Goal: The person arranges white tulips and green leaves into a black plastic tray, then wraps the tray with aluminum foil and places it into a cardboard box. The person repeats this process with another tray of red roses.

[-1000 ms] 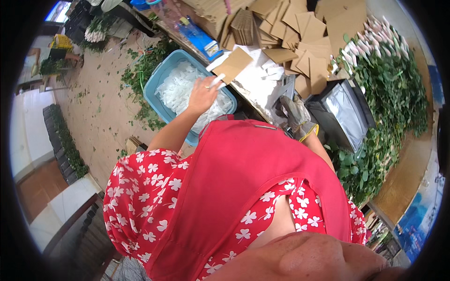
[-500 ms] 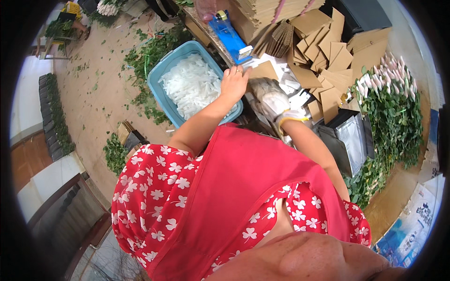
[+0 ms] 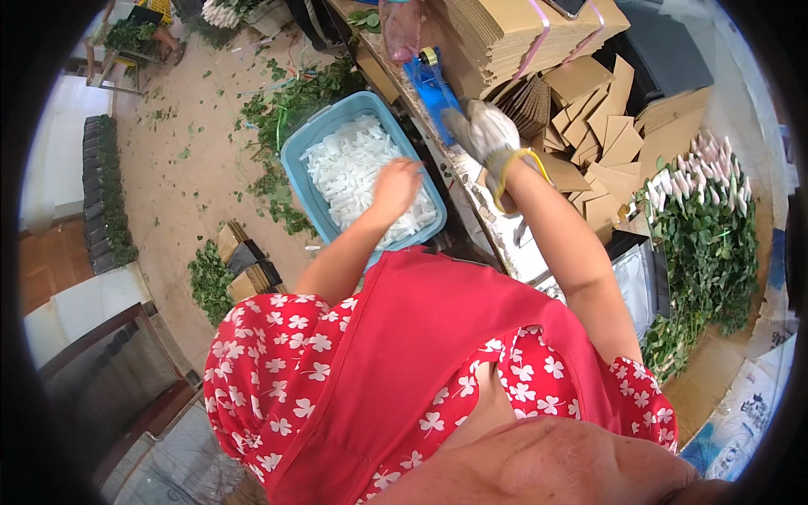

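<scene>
My bare left hand (image 3: pixel 397 187) hangs over a blue plastic tub (image 3: pixel 290 172) filled with small white tube-like pieces (image 3: pixel 343 172). Its fingers are smeared by motion, and I cannot make out anything in them. On my right hand (image 3: pixel 491 135) is a whitish work glove with a yellow-edged cuff. That hand reaches over the bench beside a blue tape dispenser (image 3: pixel 435 97). The gloved fingertips are blurred, so whether they touch the dispenser or hold anything is unclear.
Stacked cardboard sheets (image 3: pixel 505 46) stand behind the dispenser, with loose cardboard pieces (image 3: pixel 619 139) to their right. A big bundle of pale pink-tipped flowers (image 3: pixel 703 231) leans at the right. Cut leaves (image 3: pixel 286 118) litter the floor beyond the tub.
My left hand has come back from the bench edge to above the tub. The gloved right hand has moved away from the white scraps, farther out toward the tape dispenser.
</scene>
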A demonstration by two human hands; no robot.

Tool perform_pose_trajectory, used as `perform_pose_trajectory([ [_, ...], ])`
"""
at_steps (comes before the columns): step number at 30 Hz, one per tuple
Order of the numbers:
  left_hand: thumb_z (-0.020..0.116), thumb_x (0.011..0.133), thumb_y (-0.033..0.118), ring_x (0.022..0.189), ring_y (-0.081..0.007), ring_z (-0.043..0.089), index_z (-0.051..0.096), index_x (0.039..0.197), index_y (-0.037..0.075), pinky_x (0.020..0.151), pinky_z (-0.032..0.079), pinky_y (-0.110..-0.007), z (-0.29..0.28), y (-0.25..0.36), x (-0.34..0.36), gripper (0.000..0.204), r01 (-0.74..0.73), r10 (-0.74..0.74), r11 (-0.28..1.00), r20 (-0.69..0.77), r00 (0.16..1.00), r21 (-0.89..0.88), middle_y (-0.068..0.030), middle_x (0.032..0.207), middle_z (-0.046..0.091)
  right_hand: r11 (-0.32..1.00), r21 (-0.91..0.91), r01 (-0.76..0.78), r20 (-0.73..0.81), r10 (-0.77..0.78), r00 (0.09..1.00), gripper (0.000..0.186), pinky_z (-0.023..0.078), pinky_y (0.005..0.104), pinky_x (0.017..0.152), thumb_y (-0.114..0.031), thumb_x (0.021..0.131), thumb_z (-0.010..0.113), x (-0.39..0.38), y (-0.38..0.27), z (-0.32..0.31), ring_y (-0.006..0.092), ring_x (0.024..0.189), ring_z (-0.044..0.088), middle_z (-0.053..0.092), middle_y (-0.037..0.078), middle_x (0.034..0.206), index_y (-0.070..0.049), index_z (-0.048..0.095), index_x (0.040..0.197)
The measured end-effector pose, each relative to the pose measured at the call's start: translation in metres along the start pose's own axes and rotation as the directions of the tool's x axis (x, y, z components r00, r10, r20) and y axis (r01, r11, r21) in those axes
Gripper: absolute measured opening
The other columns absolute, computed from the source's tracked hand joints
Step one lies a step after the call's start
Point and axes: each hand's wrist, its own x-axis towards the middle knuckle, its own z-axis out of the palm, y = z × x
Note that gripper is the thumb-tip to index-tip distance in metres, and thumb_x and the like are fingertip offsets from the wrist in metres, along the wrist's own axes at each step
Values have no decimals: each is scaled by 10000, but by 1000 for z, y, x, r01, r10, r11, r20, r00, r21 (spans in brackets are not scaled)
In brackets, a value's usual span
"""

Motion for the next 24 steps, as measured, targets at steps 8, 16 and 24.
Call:
perform_pose_trajectory([
  [8, 570, 992, 246, 1192, -189, 572, 600, 1286, 5, 1026, 415, -308, 1, 29, 63, 381, 323, -113, 613, 325, 939, -721, -94, 1258, 653, 852, -66, 520, -186, -522, 832, 555, 488, 375, 919, 3, 726, 618, -121, 58, -21, 255, 1069, 605, 648, 63, 1183, -104, 621, 1271],
  [16, 696, 897, 146, 834, -176, 645, 688, 1046, -72, 741, 519, -310, 40, 71, 81, 264, 470, -583, 376, 191, 790, -798, -118, 924, 710, 118, 773, -624, 601, 183, 778, 309, 480, 369, 492, -330, 909, 589, -200, 93, 52, 264, 684, 638, 655, 101, 739, -37, 686, 929],
  [24, 492, 997, 188, 1194, -225, 555, 573, 1241, 67, 1013, 449, -423, 53, 109, 73, 284, 834, -517, -118, 750, 412, -539, -58, 1275, 595, 888, 453, -81, -53, 118, 992, 304, 499, 438, 824, -291, 833, 561, -278, 134, 6, 343, 935, 656, 689, 189, 965, -42, 708, 925],
])
